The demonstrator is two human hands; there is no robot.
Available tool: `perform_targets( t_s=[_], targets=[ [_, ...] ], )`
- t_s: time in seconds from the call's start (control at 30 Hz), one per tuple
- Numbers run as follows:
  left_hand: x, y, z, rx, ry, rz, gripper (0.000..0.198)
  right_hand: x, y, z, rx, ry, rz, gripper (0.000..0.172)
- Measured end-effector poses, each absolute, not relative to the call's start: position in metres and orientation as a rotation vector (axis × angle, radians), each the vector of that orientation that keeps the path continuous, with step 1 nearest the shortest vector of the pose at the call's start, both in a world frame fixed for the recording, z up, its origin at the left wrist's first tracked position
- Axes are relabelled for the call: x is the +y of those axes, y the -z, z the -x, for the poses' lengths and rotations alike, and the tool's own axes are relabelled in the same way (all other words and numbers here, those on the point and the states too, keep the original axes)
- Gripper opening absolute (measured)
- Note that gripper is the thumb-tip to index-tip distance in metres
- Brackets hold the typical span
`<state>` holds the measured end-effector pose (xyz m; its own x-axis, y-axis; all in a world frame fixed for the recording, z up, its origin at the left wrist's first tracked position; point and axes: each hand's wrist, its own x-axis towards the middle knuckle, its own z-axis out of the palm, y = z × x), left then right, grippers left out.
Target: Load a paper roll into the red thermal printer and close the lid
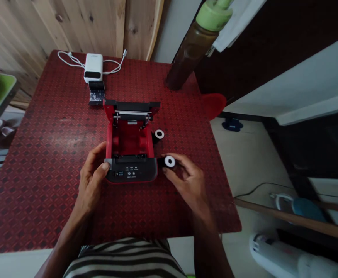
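A red and black label printer (132, 170) sits on the table with its lid (131, 106) raised, showing a red inner bay. The front panel carries small buttons and white print. My left hand (92, 177) grips the printer's front left corner, thumb on top of the panel. Just right of the printer, my right hand (187, 177) holds a small black roll (170, 161) with a white end between thumb and fingers. A second black roll (159, 134) of the same look stands beside the printer's right wall, touching neither hand.
A red patterned table (55, 185) bears everything. At its back left lie a white power bank-like device (94, 67) with a white cable (115, 69) and a dark crinkled strip (96, 94). A tall brown bottle (189, 52) with a green cap stands at the back right.
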<state>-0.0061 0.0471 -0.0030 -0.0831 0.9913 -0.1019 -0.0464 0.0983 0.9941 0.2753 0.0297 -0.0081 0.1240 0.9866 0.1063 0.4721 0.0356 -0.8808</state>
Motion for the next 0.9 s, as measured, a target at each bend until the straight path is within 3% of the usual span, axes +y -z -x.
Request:
perform_targets(
  t_s=[0.23,0.47,0.67,0.8,0.9],
  targets=[
    [0.045,0.008,0.009,1.308,-1.19,-1.073,0.058,0.037,0.023,-0.254,-1.561,-0.777,1.544,0.033],
    [0.047,0.01,0.01,1.316,-1.198,-1.092,0.062,0.025,0.01,-0.281,-1.642,-0.834,1.565,0.053],
    [0.047,0.01,0.01,1.311,-1.195,-1.082,0.061,0.06,-0.004,-0.308,-1.589,-0.676,1.704,0.026],
    [0.046,0.01,0.011,1.313,-1.199,-1.096,0.061,0.104,0.01,-0.289,-1.607,-0.678,1.654,0.034],
    [0.046,0.009,0.01,1.297,-1.194,-1.098,0.062,0.126,0.024,-0.272,-1.628,-0.662,1.608,0.026]
  ],
)
